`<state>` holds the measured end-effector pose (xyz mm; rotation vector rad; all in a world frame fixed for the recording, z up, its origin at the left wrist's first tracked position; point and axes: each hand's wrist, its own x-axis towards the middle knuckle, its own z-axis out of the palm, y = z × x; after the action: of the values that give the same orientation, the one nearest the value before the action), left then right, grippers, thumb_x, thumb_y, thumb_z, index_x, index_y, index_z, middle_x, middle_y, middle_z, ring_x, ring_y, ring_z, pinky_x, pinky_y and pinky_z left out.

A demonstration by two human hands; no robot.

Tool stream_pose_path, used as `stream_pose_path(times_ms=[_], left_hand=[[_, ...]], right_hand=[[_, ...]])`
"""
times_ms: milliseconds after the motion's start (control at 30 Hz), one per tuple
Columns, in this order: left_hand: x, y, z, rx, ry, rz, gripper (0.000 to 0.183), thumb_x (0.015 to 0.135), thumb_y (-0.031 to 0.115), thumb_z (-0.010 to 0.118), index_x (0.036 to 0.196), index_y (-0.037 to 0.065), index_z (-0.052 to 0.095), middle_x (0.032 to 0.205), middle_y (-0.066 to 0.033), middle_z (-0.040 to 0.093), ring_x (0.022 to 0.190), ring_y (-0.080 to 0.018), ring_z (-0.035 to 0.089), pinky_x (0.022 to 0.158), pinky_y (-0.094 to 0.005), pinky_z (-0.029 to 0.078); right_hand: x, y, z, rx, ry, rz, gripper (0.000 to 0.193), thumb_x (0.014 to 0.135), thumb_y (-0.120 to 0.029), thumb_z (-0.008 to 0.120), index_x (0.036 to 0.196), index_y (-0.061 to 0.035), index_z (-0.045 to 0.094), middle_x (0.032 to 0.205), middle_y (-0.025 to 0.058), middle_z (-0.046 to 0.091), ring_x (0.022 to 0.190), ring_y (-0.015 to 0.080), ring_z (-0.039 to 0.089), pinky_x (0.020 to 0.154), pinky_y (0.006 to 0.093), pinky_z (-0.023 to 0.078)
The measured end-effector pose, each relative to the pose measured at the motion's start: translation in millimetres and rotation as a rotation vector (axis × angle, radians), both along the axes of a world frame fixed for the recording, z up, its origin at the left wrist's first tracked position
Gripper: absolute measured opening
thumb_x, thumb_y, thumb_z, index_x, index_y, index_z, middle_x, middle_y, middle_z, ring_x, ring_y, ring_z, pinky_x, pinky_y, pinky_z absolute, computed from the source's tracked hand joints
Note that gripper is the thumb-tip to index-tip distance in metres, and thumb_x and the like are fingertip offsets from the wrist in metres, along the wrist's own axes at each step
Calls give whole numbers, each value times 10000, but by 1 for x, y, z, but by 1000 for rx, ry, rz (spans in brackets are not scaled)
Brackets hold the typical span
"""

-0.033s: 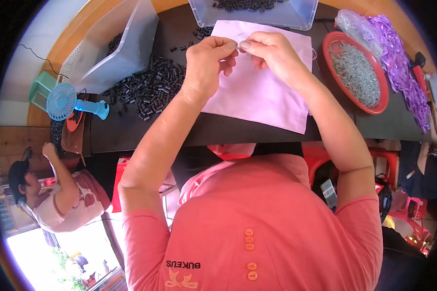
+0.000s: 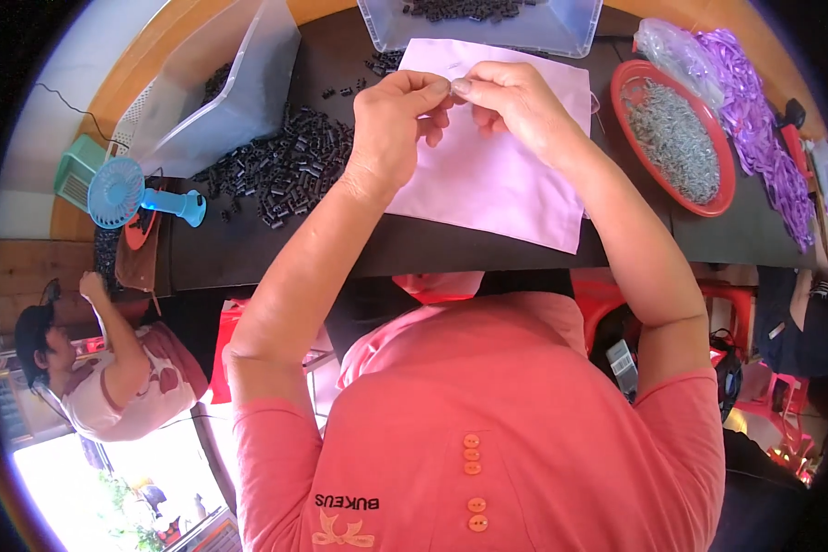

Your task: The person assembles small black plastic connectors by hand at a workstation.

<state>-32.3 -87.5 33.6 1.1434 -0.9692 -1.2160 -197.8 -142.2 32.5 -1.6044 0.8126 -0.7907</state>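
Head view: left hand (image 2: pixel 391 120) and right hand (image 2: pixel 515 97) meet at twelve o'clock, wrists bent inward, thumbs and forefingers pinched closed; anything between them is too small to tell; pink cloth (image 2: pixel 483 202) lies beneath; black pieces (image 2: pixel 294 170) at the hands' eight o'clock.

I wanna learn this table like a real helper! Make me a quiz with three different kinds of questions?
1. On which side of the pink cloth is the red bowl, left or right?

2. True or false: the left hand and right hand are close together above the pink cloth.

3. Small pieces heaped to the left of the pink cloth are: A) orange, B) black, C) green.

Key: 1. Right. 2. True. 3. B.
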Motion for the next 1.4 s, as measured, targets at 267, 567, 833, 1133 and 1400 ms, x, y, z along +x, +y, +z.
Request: stream_pose_path(times_ms=[267, 567, 833, 1133, 1400], left_hand=[[-2, 15, -3, 2, -78, 17, 145, 914, 84, 611, 917, -60, 625, 789, -85, 616, 635, -144, 560, 516, -264, 427], [18, 31, -7, 125, 57, 128, 142, 896, 87, 620, 907, -54, 617, 765, -96, 600, 609, -153, 543, 480, -262, 382], [-1, 50, -11, 173, 398, 90, 122, 886, 76, 610, 890, -46, 612, 741, -103, 607, 558, -163, 551, 427, -281, 397], [1, 57, -10, 177, 529, 47, 153, 941, 132, 563, 945, -17, 601, 800, -78, 593, 620, -156, 558, 493, -269, 396], [76, 63, -9, -383, -1021, 353, 69, 788, 4, 675, 854, -16, 669, 781, -75, 633, 696, -138, 614, 659, -257, 488]], right_hand=[[4, 9, 4, -8, -42, 3, 173, 897, -143, 614, 833, 14, 645, 658, 41, 573, 611, 122, 558, 543, 275, 463], [11, 15, -9, -531, 221, 69, 70, 870, -50, 596, 910, 7, 609, 795, 28, 622, 738, 137, 588, 669, 283, 469], [10, 17, -3, -294, -1, 180, 164, 830, -6, 644, 988, 10, 681, 876, 42, 683, 825, 104, 628, 764, 240, 489], [15, 26, 3, -244, -61, 162, 96, 842, 3, 649, 934, 16, 671, 852, 35, 675, 803, 99, 610, 747, 234, 484], [14, 32, 4, -485, 57, 152, 39, 837, 6, 631, 871, 6, 612, 773, 44, 630, 728, 108, 576, 678, 254, 458]])
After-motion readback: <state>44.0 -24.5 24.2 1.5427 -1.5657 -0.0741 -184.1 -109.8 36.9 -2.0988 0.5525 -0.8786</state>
